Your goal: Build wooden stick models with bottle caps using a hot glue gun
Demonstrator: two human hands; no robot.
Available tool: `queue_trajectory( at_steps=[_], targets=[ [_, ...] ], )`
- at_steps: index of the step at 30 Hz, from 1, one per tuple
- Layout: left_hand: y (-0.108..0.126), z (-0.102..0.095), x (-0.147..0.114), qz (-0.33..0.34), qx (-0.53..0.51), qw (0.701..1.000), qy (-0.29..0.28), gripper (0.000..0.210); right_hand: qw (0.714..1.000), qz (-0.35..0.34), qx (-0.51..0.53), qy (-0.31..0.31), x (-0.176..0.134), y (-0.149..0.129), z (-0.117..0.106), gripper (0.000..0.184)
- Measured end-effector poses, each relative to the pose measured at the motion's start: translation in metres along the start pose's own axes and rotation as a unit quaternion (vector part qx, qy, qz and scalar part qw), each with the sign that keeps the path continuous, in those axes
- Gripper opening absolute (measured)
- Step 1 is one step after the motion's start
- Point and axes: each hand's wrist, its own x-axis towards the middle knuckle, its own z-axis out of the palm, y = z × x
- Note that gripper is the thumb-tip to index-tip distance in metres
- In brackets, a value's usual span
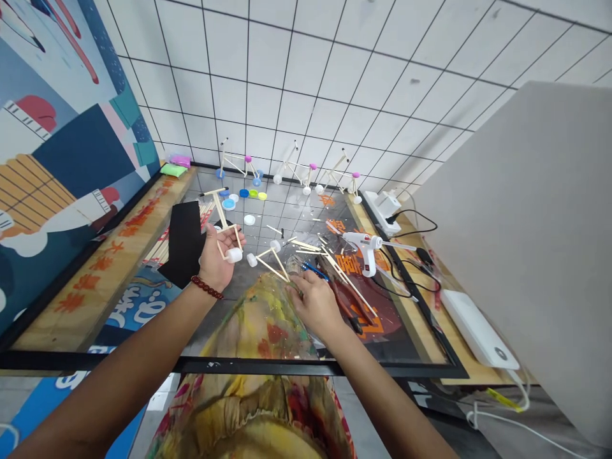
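Note:
My left hand (218, 258), palm up, holds a light wooden stick frame (220, 213) with a dark-tipped crossbar at its top and a white wheel (234, 255) at its lower end. My right hand (313, 296) is low over the table, fingers curled, with thumb and forefinger closed at the near tip of a triangular stick frame (272, 261). Two white wheels sit at that frame's far end. Beside the right hand's knuckles lie a blue tool (315, 271) and red-handled pliers (354, 303), both partly covered.
Three finished-looking stick models (287, 166) stand along the tiled wall. Bottle caps (228, 204) and loose sticks (335, 261) are scattered about. A white glue gun (366, 245) lies right, near a power strip (382, 213) and cables. Black card (184, 239) is at left.

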Motion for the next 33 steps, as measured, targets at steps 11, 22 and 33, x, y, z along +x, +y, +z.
queue_trajectory(
  at_steps=[11, 22, 33],
  targets=[
    [-0.001, 0.001, -0.002, 0.001, 0.006, 1.0, 0.003, 0.075, 0.998, -0.049, 0.023, 0.032, -0.001, 0.005, 0.004, 0.023],
    [0.028, 0.015, -0.025, -0.01, -0.001, 0.991, -0.135, 0.076, 0.962, -0.089, 0.198, 0.164, 0.012, 0.005, -0.016, 0.022],
    [-0.015, 0.008, -0.054, -0.298, -0.028, 0.886, -0.354, 0.074, 0.841, -0.017, 0.515, 0.162, 0.039, -0.015, -0.011, 0.034]
  ],
)
